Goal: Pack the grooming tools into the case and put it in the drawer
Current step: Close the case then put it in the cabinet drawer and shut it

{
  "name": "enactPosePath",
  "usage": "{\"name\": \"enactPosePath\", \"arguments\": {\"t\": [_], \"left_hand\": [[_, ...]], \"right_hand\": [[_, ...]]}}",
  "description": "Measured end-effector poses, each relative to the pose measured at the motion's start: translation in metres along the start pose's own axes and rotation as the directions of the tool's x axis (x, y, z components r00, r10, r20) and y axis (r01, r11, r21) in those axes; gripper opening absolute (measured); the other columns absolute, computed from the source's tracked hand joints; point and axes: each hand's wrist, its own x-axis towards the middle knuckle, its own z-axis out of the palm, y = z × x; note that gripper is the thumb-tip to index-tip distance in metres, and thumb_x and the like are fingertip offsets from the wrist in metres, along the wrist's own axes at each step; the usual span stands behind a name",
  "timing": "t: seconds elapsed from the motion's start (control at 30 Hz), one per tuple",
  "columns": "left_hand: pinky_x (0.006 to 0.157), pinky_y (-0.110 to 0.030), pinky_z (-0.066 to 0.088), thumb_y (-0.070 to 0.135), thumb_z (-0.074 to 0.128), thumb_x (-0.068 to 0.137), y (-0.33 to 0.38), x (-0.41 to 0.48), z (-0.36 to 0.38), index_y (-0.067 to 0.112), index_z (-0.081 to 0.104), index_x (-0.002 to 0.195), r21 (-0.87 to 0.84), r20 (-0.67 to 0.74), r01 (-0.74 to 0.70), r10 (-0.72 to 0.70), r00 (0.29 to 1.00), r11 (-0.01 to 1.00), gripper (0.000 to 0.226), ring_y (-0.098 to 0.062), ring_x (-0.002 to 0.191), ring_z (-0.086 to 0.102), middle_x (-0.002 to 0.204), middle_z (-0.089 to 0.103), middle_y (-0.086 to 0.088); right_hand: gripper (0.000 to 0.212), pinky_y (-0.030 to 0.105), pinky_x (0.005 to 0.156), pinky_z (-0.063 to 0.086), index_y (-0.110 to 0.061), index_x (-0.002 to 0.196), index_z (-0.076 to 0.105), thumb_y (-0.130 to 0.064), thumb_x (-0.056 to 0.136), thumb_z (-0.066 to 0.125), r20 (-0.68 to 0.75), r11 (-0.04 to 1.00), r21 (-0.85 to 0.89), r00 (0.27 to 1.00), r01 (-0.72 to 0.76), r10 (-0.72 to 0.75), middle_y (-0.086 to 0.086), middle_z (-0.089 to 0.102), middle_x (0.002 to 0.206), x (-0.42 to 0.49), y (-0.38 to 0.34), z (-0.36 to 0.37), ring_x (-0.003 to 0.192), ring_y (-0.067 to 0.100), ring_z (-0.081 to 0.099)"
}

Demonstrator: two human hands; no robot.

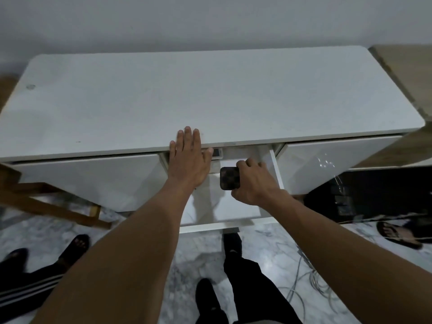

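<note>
At the far left a wooden frame (pixel 53 204) leaned under the white table (pixel 210 97), whose top was bare. The left hand (pixel 189 160) lay spread and flat over the table's front edge, fingers straight and together, pressing down as if to steady it. Just right of it the middle drawer (pixel 233 220) stood pulled out, with something pale and indistinct at its back. The right hand (pixel 253 183) hovered over the drawer, curled around the case (pixel 229 178), a small dark patterned pouch, closed as far as could be seen, held above the drawer floor rather than resting on it. Its long axis seemed to run front to back, the far end pointing toward the drawer's rear, though the fingers hid much of it. To finish well, the case probably wanted lowering flat onto the floor, clear of the side walls, before the grip was let go.
</note>
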Motion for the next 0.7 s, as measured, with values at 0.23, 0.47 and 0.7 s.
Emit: {"name": "enactPosePath", "arguments": {"t": [0.23, 0.47, 0.7], "left_hand": [[0.118, -0.042, -0.008, 0.050, 0.017, 0.099, 0.003, -0.001, 0.021, 0.011, 0.005, 0.154, 0.024, -0.163, 0.018, -0.014, 0.987, 1.000, 0.069, -0.025, 0.149, -0.007, 0.163, -0.001, -0.010], [0.120, -0.043, -0.007, 0.050, 0.031, 0.094, 0.001, 0.001, 0.034, 0.011, 0.006, 0.154, 0.039, -0.212, 0.030, -0.021, 0.977, 0.999, 0.076, -0.024, 0.149, -0.005, 0.163, 0.001, -0.010], [0.120, -0.044, -0.006, 0.048, 0.037, 0.089, 0.000, 0.003, 0.035, 0.011, 0.004, 0.154, 0.064, -0.200, 0.055, -0.042, 0.979, 0.996, 0.081, -0.025, 0.149, -0.005, 0.163, 0.001, -0.010]], "right_hand": [[0.060, 0.043, 0.094, 0.047, -0.008, 0.125, 0.045, -0.031, 0.074, 0.067, 0.100, 0.999, -0.042, 0.995, -0.003, 0.007, 0.015, 0.047, 0.124, 0.044, 0.007, 0.044, 0.112, 0.037, 0.047], [0.062, 0.044, 0.091, 0.049, -0.007, 0.133, 0.039, -0.019, 0.079, 0.067, 0.213, 0.999, -0.032, 0.977, -0.014, 0.020, 0.014, 0.041, 0.129, 0.083, 0.009, 0.091, 0.118, 0.036, 0.040], [0.067, 0.045, 0.101, 0.045, -0.004, 0.138, 0.035, -0.011, 0.079, 0.065, 0.201, 1.000, 0.007, 0.980, 0.003, -0.004, 0.015, 0.043, 0.134, 0.107, 0.012, 0.116, 0.122, 0.036, 0.040]]}}
